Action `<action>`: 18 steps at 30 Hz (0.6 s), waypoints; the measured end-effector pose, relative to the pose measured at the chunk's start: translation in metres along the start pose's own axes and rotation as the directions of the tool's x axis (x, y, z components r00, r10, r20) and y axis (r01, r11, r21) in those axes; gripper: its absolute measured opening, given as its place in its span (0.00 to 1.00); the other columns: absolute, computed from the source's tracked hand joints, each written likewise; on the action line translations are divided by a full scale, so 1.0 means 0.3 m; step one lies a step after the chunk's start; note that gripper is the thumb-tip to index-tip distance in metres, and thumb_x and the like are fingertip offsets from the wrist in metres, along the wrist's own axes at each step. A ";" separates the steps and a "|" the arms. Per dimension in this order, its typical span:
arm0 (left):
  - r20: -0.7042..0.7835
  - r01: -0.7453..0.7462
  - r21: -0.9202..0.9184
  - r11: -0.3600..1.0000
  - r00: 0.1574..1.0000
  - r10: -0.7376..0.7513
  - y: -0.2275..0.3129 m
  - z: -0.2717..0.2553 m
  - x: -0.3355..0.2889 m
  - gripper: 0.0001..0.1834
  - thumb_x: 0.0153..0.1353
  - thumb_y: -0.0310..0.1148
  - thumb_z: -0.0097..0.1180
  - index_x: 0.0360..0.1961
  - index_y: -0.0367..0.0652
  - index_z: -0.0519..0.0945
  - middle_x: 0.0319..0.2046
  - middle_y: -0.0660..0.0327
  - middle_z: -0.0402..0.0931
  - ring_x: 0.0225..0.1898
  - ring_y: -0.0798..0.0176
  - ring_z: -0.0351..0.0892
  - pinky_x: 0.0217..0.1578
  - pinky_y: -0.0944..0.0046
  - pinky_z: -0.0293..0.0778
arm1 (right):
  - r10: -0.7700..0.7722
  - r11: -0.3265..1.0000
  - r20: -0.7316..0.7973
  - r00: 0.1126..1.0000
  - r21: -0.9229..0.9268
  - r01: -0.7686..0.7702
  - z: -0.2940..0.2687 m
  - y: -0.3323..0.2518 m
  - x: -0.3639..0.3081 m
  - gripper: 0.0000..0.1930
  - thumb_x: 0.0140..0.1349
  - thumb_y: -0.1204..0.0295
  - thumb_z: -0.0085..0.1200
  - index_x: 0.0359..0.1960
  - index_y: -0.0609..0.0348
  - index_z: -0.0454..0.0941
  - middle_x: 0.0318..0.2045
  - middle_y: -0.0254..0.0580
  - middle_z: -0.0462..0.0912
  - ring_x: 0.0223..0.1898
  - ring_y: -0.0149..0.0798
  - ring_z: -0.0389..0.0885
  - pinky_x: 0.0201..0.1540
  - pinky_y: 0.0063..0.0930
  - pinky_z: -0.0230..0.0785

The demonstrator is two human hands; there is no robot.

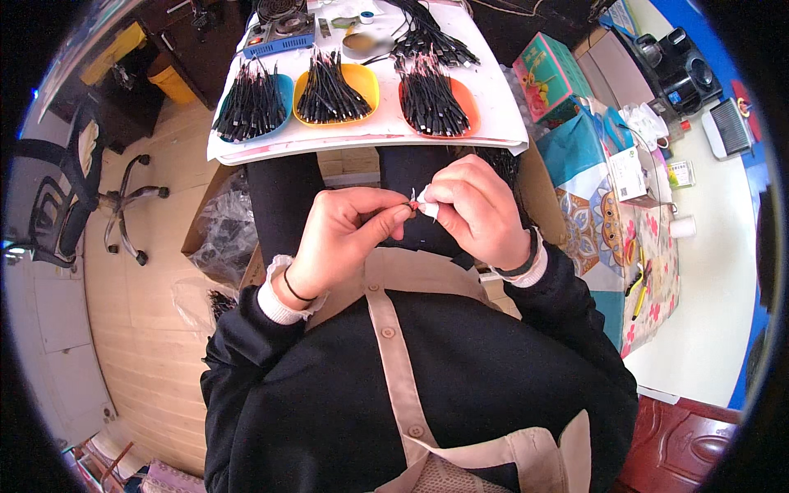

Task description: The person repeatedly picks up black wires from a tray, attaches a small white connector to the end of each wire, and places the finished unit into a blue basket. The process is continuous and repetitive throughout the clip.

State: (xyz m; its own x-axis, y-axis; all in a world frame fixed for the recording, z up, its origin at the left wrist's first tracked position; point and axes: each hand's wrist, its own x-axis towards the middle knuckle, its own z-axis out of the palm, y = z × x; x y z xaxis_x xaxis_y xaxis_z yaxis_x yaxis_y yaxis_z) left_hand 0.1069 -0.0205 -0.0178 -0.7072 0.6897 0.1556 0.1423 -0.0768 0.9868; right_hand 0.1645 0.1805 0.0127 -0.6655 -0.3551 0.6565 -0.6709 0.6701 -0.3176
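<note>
Over my lap, both hands meet fingertip to fingertip. Thumb and forefinger of my left hand [349, 230] pinch thin wires [413, 204] with a small reddish part. My right hand [481, 205] grips the same spot from the other side, white covers on its thumb and forefinger tips. The fingers mostly hide this small piece. Beyond them, along the near edge of the white table [501, 90], stand a blue bowl [286, 89], a yellow bowl [363, 77] and an orange bowl [470, 97]. Each holds a bundle of short black cables with pinkish bare ends pointing away from me.
More black cables [436, 39] lie at the table's back right. A blue metal device [281, 39] and a round tin [358, 46] sit farther back. At right, yellow-handled pliers [641, 294] rest on a patterned cloth. Left of my legs is a carton with clear plastic [226, 222].
</note>
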 end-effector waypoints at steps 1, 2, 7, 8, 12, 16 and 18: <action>0.001 -0.008 0.049 0.999 1.000 0.008 0.001 0.001 -0.005 0.08 0.60 0.21 0.57 0.40 0.30 0.80 0.26 0.60 0.78 0.27 0.69 0.77 0.30 0.71 0.74 | 0.025 1.000 0.002 1.000 -0.014 -0.025 0.008 -0.002 -0.003 0.11 0.49 0.81 0.61 0.35 0.60 0.73 0.32 0.42 0.74 0.32 0.43 0.76 0.34 0.33 0.70; -0.003 -0.198 0.306 0.931 0.978 0.208 0.000 0.002 -0.007 0.09 0.57 0.21 0.57 0.40 0.31 0.79 0.26 0.58 0.78 0.27 0.65 0.77 0.30 0.69 0.74 | 0.164 0.982 0.021 0.986 0.088 -0.165 0.019 -0.010 -0.012 0.09 0.52 0.79 0.60 0.34 0.61 0.73 0.31 0.40 0.74 0.31 0.40 0.75 0.33 0.31 0.69; 0.225 -0.511 0.722 0.467 0.811 0.540 -0.015 0.001 -0.014 0.16 0.47 0.21 0.56 0.41 0.33 0.76 0.27 0.52 0.75 0.28 0.50 0.77 0.30 0.58 0.75 | 0.644 0.210 0.501 0.578 0.610 -0.764 0.058 -0.023 -0.060 0.05 0.65 0.73 0.53 0.36 0.61 0.73 0.23 0.28 0.70 0.25 0.21 0.67 0.28 0.17 0.62; 0.238 -0.511 0.706 0.490 0.823 0.516 -0.020 -0.006 -0.010 0.16 0.48 0.23 0.55 0.41 0.33 0.76 0.26 0.53 0.74 0.28 0.50 0.77 0.30 0.58 0.75 | 0.650 -0.063 0.622 0.437 0.617 -0.784 0.055 -0.019 -0.064 0.05 0.65 0.72 0.52 0.37 0.61 0.74 0.23 0.27 0.69 0.25 0.20 0.66 0.28 0.16 0.62; 0.046 -0.073 0.146 0.987 0.997 0.067 -0.031 -0.023 -0.012 0.06 0.61 0.24 0.57 0.35 0.31 0.82 0.27 0.58 0.80 0.28 0.70 0.77 0.28 0.71 0.72 | 0.506 0.636 0.243 0.828 0.543 -0.548 0.027 -0.023 -0.064 0.09 0.60 0.77 0.57 0.42 0.61 0.75 0.30 0.31 0.74 0.28 0.21 0.71 0.29 0.16 0.63; 0.126 -0.003 -0.034 0.999 0.992 0.007 -0.021 -0.030 -0.012 0.06 0.63 0.24 0.56 0.37 0.31 0.82 0.28 0.62 0.80 0.28 0.74 0.76 0.28 0.72 0.73 | 0.103 0.978 0.080 0.991 0.175 -0.116 -0.004 -0.019 -0.031 0.13 0.50 0.82 0.60 0.38 0.59 0.76 0.33 0.38 0.75 0.35 0.40 0.75 0.36 0.29 0.68; 0.110 0.006 -0.026 1.000 0.994 -0.004 -0.017 -0.025 -0.013 0.06 0.62 0.23 0.57 0.37 0.31 0.82 0.28 0.61 0.80 0.28 0.72 0.76 0.29 0.71 0.73 | 0.122 0.978 0.060 0.991 0.161 -0.131 0.006 -0.027 -0.024 0.12 0.48 0.82 0.60 0.35 0.59 0.75 0.33 0.40 0.74 0.36 0.46 0.74 0.40 0.34 0.68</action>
State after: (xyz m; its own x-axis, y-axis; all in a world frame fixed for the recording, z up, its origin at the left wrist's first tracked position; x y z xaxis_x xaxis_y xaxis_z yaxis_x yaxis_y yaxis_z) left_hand 0.1038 -0.0281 -0.0230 -0.6272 0.7650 0.1464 0.1198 -0.0910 0.9886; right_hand 0.1741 0.1764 0.0094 -0.7609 -0.3086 0.5708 -0.6221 0.5969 -0.5067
